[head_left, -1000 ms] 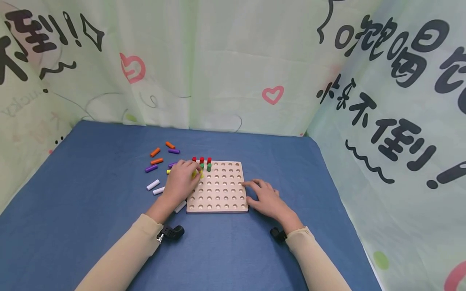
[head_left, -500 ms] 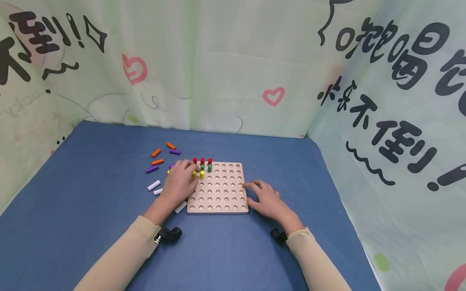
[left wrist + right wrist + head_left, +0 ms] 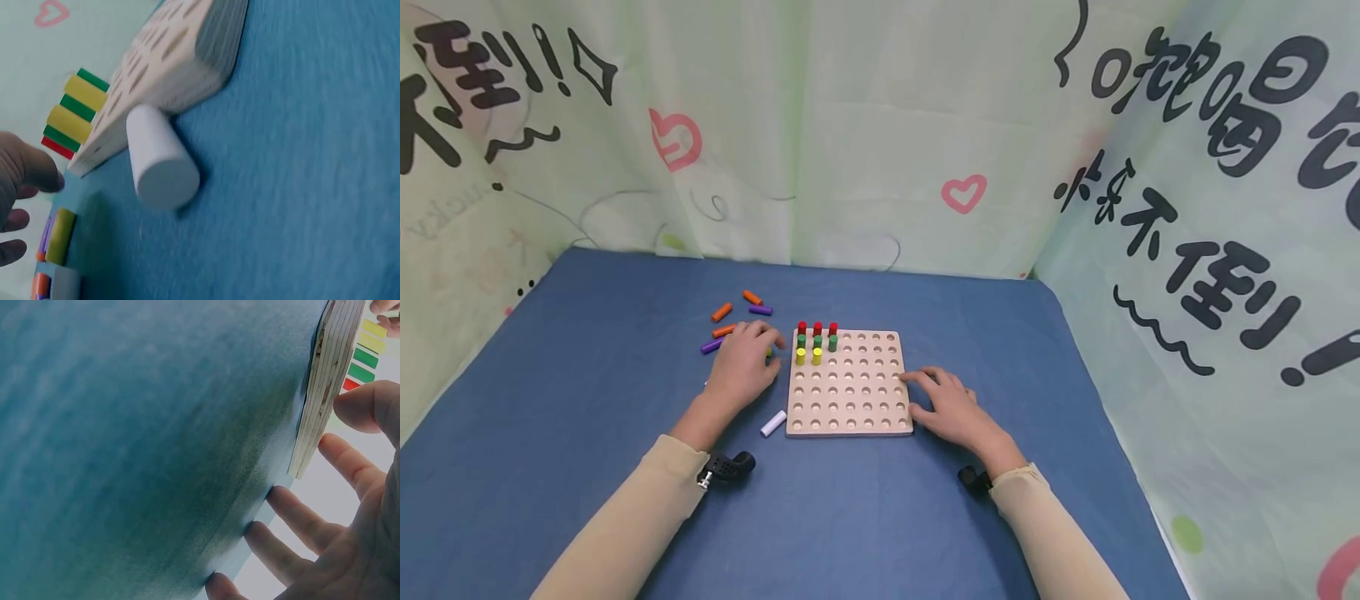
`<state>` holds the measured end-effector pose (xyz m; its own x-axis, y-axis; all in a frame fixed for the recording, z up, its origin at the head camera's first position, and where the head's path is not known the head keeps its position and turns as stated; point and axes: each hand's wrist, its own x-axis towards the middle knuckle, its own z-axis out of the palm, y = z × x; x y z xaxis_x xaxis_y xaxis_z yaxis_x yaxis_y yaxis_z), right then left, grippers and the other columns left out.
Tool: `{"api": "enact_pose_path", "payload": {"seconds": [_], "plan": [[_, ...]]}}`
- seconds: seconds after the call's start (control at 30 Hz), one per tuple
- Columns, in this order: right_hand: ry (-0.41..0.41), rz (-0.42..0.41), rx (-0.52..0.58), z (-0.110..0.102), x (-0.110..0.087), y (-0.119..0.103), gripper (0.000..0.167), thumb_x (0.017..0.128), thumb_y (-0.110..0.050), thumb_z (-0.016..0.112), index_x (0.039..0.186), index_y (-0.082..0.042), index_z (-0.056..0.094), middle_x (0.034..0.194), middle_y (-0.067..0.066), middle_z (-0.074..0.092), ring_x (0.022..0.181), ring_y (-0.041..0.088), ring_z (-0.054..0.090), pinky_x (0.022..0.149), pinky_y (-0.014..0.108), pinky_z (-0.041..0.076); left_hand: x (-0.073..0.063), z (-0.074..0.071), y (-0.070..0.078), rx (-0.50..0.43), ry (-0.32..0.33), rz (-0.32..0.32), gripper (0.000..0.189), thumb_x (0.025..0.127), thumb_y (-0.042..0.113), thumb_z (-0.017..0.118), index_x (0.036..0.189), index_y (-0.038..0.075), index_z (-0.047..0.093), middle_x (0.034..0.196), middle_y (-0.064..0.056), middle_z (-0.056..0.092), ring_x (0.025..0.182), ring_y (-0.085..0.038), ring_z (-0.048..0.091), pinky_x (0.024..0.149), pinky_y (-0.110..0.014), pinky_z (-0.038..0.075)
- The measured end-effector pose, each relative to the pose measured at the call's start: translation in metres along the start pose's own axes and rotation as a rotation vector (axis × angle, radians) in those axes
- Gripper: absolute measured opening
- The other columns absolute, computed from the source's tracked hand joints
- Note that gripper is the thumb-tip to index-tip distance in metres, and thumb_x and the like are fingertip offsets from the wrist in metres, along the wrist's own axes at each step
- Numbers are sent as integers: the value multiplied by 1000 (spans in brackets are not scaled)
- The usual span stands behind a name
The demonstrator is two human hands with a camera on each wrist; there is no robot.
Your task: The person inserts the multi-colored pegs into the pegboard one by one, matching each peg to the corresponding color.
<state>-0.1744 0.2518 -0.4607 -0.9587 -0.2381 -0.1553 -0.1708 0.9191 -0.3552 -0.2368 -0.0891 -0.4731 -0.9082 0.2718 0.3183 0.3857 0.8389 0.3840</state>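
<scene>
A pale wooden pegboard (image 3: 850,392) with rows of round holes lies on the blue cloth. At its back left stand three red pegs (image 3: 817,328), three green pegs (image 3: 817,342) and two yellow pegs (image 3: 817,357). My left hand (image 3: 741,367) hovers left of the board, thumb and fingers apart, holding nothing. Close to its fingertips a loose yellow peg (image 3: 60,236) lies on the cloth, mostly hidden in the head view. At the board's right edge, my right hand (image 3: 947,408) touches the wood with thumb and index finger, its other fingers spread on the cloth.
Loose orange pegs (image 3: 722,312) and purple pegs (image 3: 761,310) lie behind the left hand. A white peg (image 3: 773,423) lies by the board's front left corner. Another white peg (image 3: 65,284) shows near the left hand. A printed curtain (image 3: 865,150) hangs behind the table.
My left hand has let go of the second yellow peg, now standing in the board, and moved left off the board over the cloth. The right hand stays at the board's edge.
</scene>
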Motion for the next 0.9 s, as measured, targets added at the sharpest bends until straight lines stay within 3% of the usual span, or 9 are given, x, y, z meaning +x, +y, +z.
{"api": "enact_pose_path", "payload": {"seconds": [0.43, 0.67, 0.9], "plan": [[4, -5, 6, 1, -1, 0, 49, 103, -33, 58, 151, -30, 50, 158, 16, 40, 146, 44, 36, 107, 73, 30, -4, 5, -9, 14, -95, -94, 23, 95, -1, 66, 116, 5, 72, 113, -17, 64, 102, -34, 54, 89, -47, 51], [1, -3, 4, 4, 0, 0, 49, 103, -34, 58, 151, -31, 50, 159, 16, 40, 147, 44, 35, 107, 74, 30, -6, 6, -8, 38, -137, -86, 21, 95, 0, 67, 111, 9, 77, 108, -15, 62, 102, -34, 53, 106, -53, 47], [10, 7, 3, 2, 0, -1, 49, 102, -33, 59, 151, -30, 51, 158, 17, 40, 147, 44, 35, 107, 74, 30, -5, 1, -6, 3, -115, -71, 16, 96, -1, 67, 105, 9, 76, 106, -14, 62, 95, -31, 53, 80, -42, 50]]}}
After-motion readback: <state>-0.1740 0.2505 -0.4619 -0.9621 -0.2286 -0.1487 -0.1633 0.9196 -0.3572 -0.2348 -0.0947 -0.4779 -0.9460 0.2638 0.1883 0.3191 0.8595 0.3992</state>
